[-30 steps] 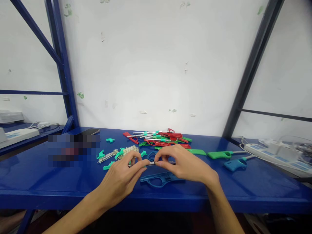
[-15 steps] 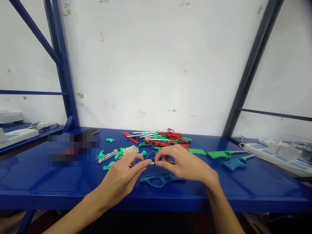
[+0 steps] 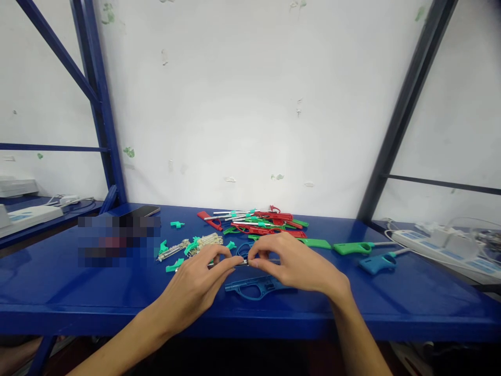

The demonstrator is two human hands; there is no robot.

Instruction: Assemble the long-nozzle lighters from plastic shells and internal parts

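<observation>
My left hand [image 3: 199, 277] and my right hand [image 3: 297, 263] meet above the table, both pinching a thin metal rod [image 3: 243, 262]. Most of the rod is covered by my fingers, so its full shape is hidden. Just below them lies a blue lighter casing half [image 3: 235, 286], its hollow inside facing up. Another blue casing [image 3: 243, 250] shows partly behind my fingertips. Left of the hands sits a bunch of pale slender parts [image 3: 209, 240], with teal plastic pieces [image 3: 174, 265] scattered around it.
Red and green lighter casings [image 3: 270, 230] with metal tubes are piled near the wall. A green lighter [image 3: 352, 248] and a blue lighter [image 3: 378, 263] lie at the right. Power strips [image 3: 446, 256] stand beyond the right edge. A phone [image 3: 146, 211] lies back left, beside a blurred patch.
Both hands keep nearly the same place and their pinch on the metal rod. Only a very slight shift of the fingers shows; the table's things have not moved.
</observation>
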